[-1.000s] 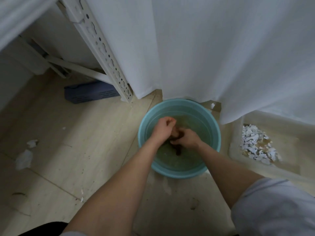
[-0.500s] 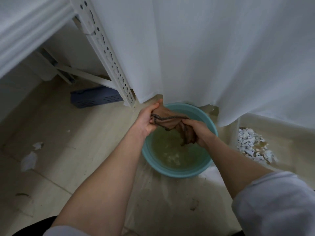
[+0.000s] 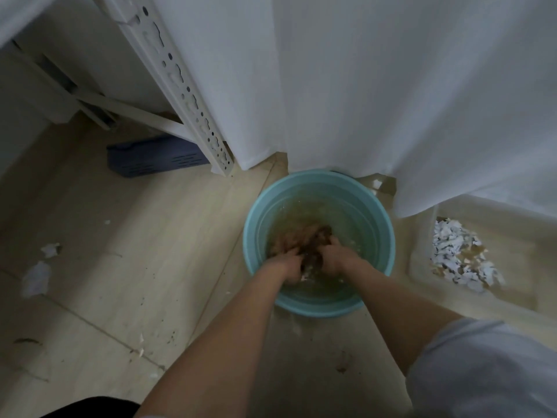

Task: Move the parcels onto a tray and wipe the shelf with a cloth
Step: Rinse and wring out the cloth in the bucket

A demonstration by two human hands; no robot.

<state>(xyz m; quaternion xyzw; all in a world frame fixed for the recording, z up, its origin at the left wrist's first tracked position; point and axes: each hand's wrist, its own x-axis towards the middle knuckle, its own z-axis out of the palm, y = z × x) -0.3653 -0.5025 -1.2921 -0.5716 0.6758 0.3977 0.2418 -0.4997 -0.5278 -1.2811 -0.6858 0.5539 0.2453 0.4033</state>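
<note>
Both my hands are down in the teal basin. My left hand and right hand are bunched around the brown cloth, fingers curled into it under the surface, though blur hides the exact grip. The cloudy yellowish water could easily slop over the rim onto the floor if I scrub hard. The white curtain hangs right at the far rim, so a splash would likely soak its hem. If I lift the cloth out unwrung, I'd expect drips and dirty streaks on the shelf, of which only a perforated white upright shows. The basin holds that murky water with pale flecks. The clear bin to my right holds torn paper scraps. I can't see what's inside the blue crate under the shelf. No parcels or tray are in view.
</note>
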